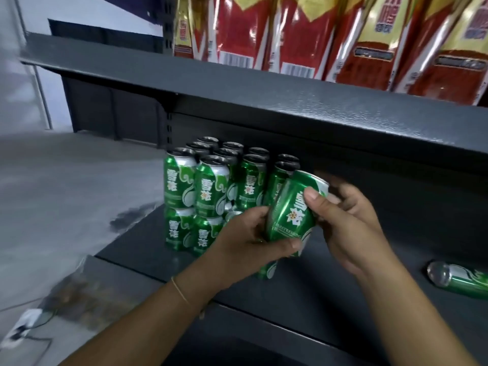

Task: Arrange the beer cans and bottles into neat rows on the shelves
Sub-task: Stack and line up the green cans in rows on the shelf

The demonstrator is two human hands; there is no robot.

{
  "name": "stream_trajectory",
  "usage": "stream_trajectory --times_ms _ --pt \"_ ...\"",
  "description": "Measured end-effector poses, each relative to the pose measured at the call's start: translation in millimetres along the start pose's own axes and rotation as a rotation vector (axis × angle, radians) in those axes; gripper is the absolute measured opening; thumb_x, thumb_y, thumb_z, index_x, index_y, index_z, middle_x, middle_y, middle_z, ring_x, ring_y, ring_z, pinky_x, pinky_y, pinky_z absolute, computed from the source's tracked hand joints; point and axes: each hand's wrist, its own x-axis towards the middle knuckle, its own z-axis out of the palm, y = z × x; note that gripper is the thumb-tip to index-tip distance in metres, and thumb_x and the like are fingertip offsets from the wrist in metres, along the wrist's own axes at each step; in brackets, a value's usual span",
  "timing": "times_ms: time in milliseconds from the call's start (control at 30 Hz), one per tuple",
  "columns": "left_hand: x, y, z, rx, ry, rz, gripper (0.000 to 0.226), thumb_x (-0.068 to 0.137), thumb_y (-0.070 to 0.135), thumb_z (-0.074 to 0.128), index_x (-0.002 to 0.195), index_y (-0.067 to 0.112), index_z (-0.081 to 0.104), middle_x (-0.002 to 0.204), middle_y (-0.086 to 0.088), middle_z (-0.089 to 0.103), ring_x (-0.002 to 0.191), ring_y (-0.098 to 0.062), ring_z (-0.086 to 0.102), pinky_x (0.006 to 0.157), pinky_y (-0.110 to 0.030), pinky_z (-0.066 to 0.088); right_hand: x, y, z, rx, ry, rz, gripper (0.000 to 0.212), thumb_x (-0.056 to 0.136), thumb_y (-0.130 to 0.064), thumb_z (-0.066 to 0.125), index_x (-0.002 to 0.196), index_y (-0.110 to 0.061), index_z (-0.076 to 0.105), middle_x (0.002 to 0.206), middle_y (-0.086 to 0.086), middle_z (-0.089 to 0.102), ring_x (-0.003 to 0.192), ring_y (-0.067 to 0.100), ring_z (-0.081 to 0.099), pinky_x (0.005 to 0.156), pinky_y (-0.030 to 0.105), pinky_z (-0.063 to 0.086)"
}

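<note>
A green beer can (291,210) is tilted in front of the stack, held by both hands. My left hand (245,241) grips its lower end with thumb across the bottom. My right hand (346,220) pinches its upper side with thumb on the label. Behind it, several green cans (211,191) stand in rows two layers high on the dark shelf (343,299). Another can (266,270) stands partly hidden under my left hand. A green bottle (459,278) lies on its side at the shelf's right.
The upper dark shelf (290,101) overhangs the cans and carries red and gold packages (343,38). Grey floor (66,194) lies to the left, with a power strip and cable (23,326) at the lower left.
</note>
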Motion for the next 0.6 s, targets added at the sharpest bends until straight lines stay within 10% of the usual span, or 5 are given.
stream_trajectory --times_ms 267,600 --pt "-8 -14 -45 -0.11 0.101 -0.01 0.052 0.076 -0.001 0.078 0.119 0.012 0.051 0.103 -0.004 0.074 0.095 -0.017 0.071 0.08 -0.032 0.058 3 13 41 -0.17 -0.113 0.104 0.06 0.063 -0.007 0.078 0.12 -0.006 0.06 0.102 0.012 0.074 0.086 0.022 0.073 0.07 0.027 0.058" --pt "-12 -32 -62 0.086 0.229 -0.075 0.042 0.079 0.019 0.079 0.116 0.026 0.06 0.103 0.014 0.072 0.092 0.006 0.066 0.072 -0.011 0.053 25 38 64 -0.366 0.075 0.023 0.067 0.068 -0.003 0.086 0.127 -0.011 0.055 0.112 0.016 0.068 0.096 0.022 0.071 0.081 0.034 0.06"
